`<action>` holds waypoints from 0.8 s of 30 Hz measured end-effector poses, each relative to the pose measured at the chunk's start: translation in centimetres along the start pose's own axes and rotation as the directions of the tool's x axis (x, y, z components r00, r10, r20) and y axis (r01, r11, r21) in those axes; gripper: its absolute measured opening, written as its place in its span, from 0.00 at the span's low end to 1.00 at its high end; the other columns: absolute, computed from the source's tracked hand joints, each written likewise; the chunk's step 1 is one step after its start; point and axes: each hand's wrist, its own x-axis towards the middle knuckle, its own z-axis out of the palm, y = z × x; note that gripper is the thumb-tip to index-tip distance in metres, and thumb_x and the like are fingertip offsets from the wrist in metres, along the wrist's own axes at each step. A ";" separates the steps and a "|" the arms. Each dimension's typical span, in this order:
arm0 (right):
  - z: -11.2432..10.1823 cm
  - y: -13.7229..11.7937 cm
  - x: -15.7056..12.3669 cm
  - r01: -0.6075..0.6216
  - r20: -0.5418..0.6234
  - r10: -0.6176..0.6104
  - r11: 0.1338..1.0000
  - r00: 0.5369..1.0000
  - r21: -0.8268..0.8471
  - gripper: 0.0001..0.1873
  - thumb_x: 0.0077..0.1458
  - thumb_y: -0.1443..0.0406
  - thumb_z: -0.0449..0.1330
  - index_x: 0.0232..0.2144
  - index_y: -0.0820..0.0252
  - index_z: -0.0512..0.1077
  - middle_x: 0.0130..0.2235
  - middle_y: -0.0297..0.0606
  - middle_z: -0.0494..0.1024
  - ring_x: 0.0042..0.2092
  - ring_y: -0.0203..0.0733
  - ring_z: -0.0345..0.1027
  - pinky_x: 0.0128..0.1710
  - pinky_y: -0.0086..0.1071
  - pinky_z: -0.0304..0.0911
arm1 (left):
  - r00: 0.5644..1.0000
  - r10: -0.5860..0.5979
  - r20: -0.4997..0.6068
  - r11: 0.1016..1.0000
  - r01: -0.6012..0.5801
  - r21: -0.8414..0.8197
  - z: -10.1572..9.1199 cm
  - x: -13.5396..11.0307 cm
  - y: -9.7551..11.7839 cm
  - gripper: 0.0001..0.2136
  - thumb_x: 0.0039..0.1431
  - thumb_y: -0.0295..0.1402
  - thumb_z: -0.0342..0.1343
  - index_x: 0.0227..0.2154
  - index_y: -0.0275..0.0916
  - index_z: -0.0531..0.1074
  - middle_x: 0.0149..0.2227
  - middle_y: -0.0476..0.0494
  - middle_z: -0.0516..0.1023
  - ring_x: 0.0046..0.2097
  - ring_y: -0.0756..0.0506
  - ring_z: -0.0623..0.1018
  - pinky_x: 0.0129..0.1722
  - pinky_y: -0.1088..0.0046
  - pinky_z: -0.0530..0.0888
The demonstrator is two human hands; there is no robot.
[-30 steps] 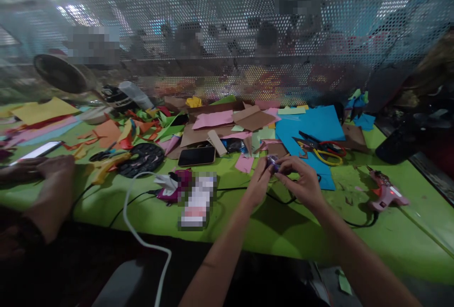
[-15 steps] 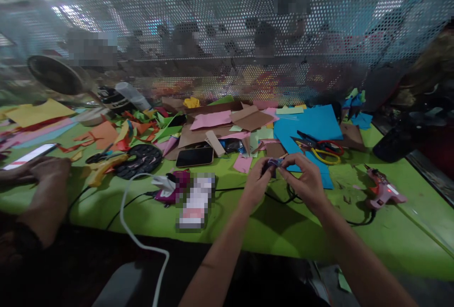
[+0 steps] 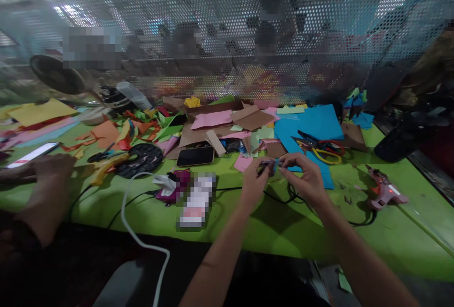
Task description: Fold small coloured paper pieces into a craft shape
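1. Bench [image 3: 386,243]: smooth, slightly glossy green covering. Flat matte sheets overlap at the rear: pink paper [image 3: 212,119], creased brown paper [image 3: 253,117], broad blue paper [image 3: 319,120]. Behind them, a perforated screen [image 3: 220,23] with round holes.
2. Scissors [image 3: 317,145] with looped red and yellow handles lie partly over the blue paper. Pink glue gun [image 3: 386,196] on the bench, right of the hands.
3. Against half a second ago: both hands at much the same spot; a light-blue patch now shows at the piece's right end, where purple showed then.
4. Small purple piece [image 3: 271,167]: held just above the bench, between the hands; small, dark, folded-looking, blurred; material unclear.
5. Left hand [image 3: 256,180]: fingers closed round its left side. Right hand [image 3: 304,174]: thumb and forefinger pinching its blue end.
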 end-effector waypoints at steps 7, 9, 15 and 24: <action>0.0 0.9 0.4 -0.309 -0.055 0.368 0.845 0.928 0.436 0.12 0.48 0.58 0.70 0.30 0.55 0.72 0.29 0.32 0.75 0.32 0.39 0.70 0.35 0.33 0.65 | 0.987 -0.129 -0.096 0.992 0.127 -0.021 -0.4 0.4 -0.6 0.08 0.60 0.37 0.53 0.37 0.40 0.75 0.35 0.46 0.79 0.38 0.47 0.77 0.38 0.73 0.71; 0.1 1.0 0.6 -0.360 -0.008 0.430 0.764 0.903 0.535 0.14 0.45 0.57 0.71 0.30 0.56 0.73 0.30 0.32 0.75 0.31 0.38 0.71 0.35 0.33 0.66 | 0.979 -0.139 -0.151 0.988 0.147 0.042 -0.9 0.7 -0.6 0.09 0.61 0.38 0.52 0.36 0.40 0.74 0.35 0.46 0.79 0.38 0.47 0.76 0.38 0.73 0.71; 0.1 1.2 0.6 -0.404 0.084 0.467 0.645 0.880 0.648 0.13 0.50 0.54 0.68 0.28 0.57 0.74 0.29 0.34 0.76 0.32 0.38 0.72 0.34 0.32 0.66 | 0.921 -0.079 -0.381 0.874 0.248 0.417 -3.8 2.0 -1.0 0.09 0.63 0.37 0.49 0.35 0.40 0.73 0.34 0.44 0.77 0.38 0.44 0.76 0.39 0.69 0.69; 0.1 1.6 0.7 -0.420 0.024 0.514 0.671 0.857 0.610 0.16 0.38 0.57 0.75 0.23 0.58 0.73 0.25 0.32 0.77 0.26 0.36 0.69 0.28 0.31 0.64 | 0.915 -0.163 -0.368 0.492 0.399 0.774 -5.1 2.7 -2.3 0.20 0.61 0.37 0.54 0.55 0.40 0.70 0.52 0.30 0.76 0.53 0.32 0.73 0.50 0.53 0.70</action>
